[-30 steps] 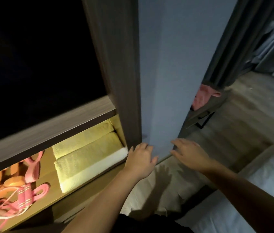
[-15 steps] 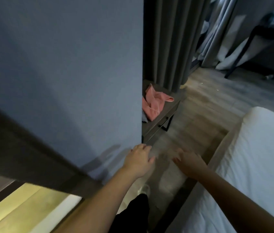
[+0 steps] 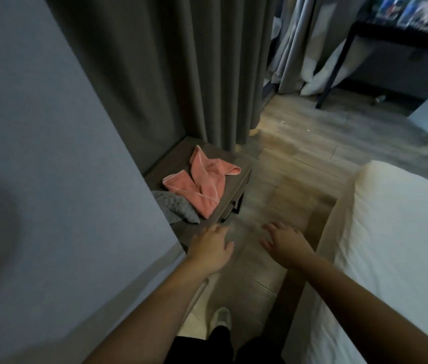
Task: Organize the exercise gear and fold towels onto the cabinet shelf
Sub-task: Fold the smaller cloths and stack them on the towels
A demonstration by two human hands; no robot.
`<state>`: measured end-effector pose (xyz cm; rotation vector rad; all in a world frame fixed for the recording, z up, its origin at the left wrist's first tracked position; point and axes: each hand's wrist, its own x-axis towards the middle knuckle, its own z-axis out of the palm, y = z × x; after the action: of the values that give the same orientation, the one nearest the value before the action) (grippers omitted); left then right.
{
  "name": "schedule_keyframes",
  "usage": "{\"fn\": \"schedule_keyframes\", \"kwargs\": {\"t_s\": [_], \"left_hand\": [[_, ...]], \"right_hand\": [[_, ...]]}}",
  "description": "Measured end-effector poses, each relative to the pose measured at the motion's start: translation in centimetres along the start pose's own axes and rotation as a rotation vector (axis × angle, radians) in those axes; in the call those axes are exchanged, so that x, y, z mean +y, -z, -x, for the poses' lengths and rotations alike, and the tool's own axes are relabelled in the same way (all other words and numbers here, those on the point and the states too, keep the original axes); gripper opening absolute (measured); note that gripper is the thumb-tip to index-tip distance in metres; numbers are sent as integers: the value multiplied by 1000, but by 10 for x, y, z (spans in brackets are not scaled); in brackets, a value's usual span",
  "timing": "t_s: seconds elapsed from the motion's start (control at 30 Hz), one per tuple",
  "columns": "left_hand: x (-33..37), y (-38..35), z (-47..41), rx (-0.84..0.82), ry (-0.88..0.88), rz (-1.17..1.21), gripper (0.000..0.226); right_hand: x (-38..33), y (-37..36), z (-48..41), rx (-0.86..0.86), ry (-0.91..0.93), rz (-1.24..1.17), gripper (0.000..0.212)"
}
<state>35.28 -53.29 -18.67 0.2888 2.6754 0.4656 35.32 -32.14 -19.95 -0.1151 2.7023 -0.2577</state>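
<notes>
Both my hands are stretched out in front of me, palms down, and neither has hold of anything. My left hand (image 3: 211, 246) hangs with its fingers relaxed and slightly spread, just beside the lower corner of the blue-grey wall (image 3: 50, 179) and over the near end of the side table (image 3: 174, 160). My right hand (image 3: 285, 243) is level with it and a little apart, fingers loosely fanned, over the wooden floor (image 3: 299, 158) and close to the edge of the white bed (image 3: 391, 245) on my right. The pink towel (image 3: 202, 182) lies crumpled and unfolded on the table top, ahead of my left hand and not touching it. A grey cloth (image 3: 178, 208) sits just beside the towel on its near left side, partly hidden by the wall's edge; I cannot tell how far it runs behind. The table stands in the corner where the wall meets a dark grey curtain (image 3: 181, 61), which hangs down to the floor behind it. Below my arms I see my dark trouser legs and one pale shoe (image 3: 220, 317) on the floor, between wall and bed. At the far right a black desk (image 3: 365, 30) stands against pale drapes, too blurred to tell what lies on it.
</notes>
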Motion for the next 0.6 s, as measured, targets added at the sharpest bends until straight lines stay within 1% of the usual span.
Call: {"fn": "schedule_keyframes", "kwargs": {"t_s": [0.13, 0.23, 0.3, 0.43, 0.5, 0.6], "left_hand": [[-2, 1, -22, -8, 45, 28, 53], [-5, 2, -42, 22, 107, 53, 47], [-8, 3, -56, 41, 173, 81, 41], [-13, 4, -87, 79, 334, 201, 43], [-14, 3, -105, 126, 416, 276, 39], [-11, 3, -129, 167, 547, 365, 41]], "right_hand": [[-3, 5, -28, -69, 26, -18, 53], [-2, 17, -58, -105, 89, 12, 53], [0, 28, -83, -128, 147, 28, 53], [5, 52, -144, -154, 297, 114, 54], [5, 63, -176, -168, 381, 151, 55], [3, 79, -219, -207, 493, 183, 61]]}}
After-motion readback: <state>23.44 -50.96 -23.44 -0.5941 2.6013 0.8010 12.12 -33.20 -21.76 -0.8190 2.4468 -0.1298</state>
